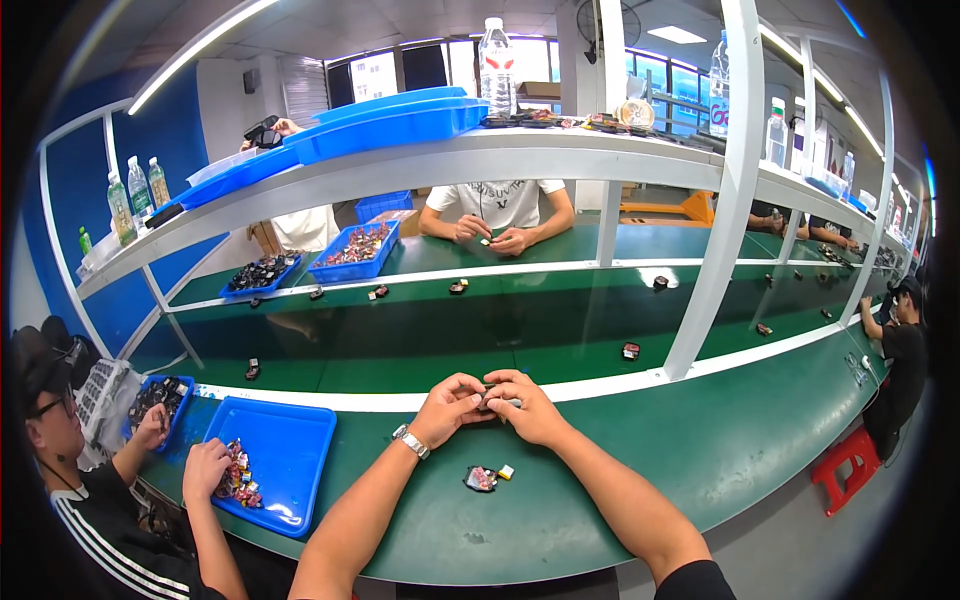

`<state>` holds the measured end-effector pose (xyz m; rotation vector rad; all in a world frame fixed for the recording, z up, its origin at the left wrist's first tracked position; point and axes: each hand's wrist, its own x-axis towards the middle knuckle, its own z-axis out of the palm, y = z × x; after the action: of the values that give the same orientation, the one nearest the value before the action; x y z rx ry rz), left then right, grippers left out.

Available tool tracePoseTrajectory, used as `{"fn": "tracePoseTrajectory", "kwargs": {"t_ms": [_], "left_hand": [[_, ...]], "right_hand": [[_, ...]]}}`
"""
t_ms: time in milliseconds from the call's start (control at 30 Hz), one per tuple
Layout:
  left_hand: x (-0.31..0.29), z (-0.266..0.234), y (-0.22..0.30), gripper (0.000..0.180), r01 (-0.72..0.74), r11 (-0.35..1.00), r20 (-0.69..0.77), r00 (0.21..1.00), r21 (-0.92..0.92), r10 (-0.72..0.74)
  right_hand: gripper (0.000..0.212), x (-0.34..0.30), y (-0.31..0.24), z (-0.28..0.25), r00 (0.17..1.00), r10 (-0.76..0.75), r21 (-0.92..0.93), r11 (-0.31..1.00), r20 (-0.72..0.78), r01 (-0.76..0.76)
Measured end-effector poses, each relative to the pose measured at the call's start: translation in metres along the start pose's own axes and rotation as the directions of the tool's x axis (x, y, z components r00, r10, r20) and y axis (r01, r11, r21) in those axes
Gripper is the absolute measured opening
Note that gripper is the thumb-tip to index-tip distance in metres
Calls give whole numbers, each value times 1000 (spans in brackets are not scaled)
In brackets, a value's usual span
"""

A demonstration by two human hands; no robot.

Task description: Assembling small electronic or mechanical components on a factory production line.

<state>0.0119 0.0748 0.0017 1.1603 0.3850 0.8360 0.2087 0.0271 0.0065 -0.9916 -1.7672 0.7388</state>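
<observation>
My left hand (pixel 446 412), with a watch (pixel 411 441) on its wrist, and my right hand (pixel 530 410) meet over the green table near the white rail. Between their fingertips they pinch a small dark part (pixel 487 401); the fingers hide most of it, so its kind is unclear. Closer to me on the table lies a small black and reddish part (pixel 480 479). A tiny yellow and white piece (pixel 506 472) sits at its right side.
Left of my arm stands a blue tray (pixel 316 450) with small colourful parts, a co-worker's hand (pixel 206 470) in it. Past the white rail (pixel 560 388), a green conveyor belt (pixel 480 340) carries scattered small parts. A white post (pixel 712 250) rises at right, under an overhead shelf. Another person works opposite.
</observation>
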Motion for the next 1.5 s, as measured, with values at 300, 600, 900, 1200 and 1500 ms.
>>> {"fn": "tracePoseTrajectory", "kwargs": {"t_ms": [300, 600, 900, 1200, 1500], "left_hand": [[1, -3, 2, 8, 42, 989, -7, 999, 141, -41], [2, 0, -1, 10, 81, 993, -35, 996, 89, -78], [0, 2, -2, 17, 37, 999, 3, 999, -27, -36], [1, -1, -4, 19, 30, 995, 28, 999, -91, -27], [0, -1, -3, 19, 16, 995, 27, 1000, -102, -13]], "right_hand": [[12, 1, 3, -1, 996, 81, 123, 989, 47, -86], [12, -3, -8, 2, 994, -38, -252, 968, -102, 12], [11, -4, -15, 10, 962, -183, -320, 941, -203, 111], [12, -4, -16, 12, 968, -141, -290, 954, -209, 76], [15, -5, -13, 17, 969, -93, -232, 972, -227, 39]]}}
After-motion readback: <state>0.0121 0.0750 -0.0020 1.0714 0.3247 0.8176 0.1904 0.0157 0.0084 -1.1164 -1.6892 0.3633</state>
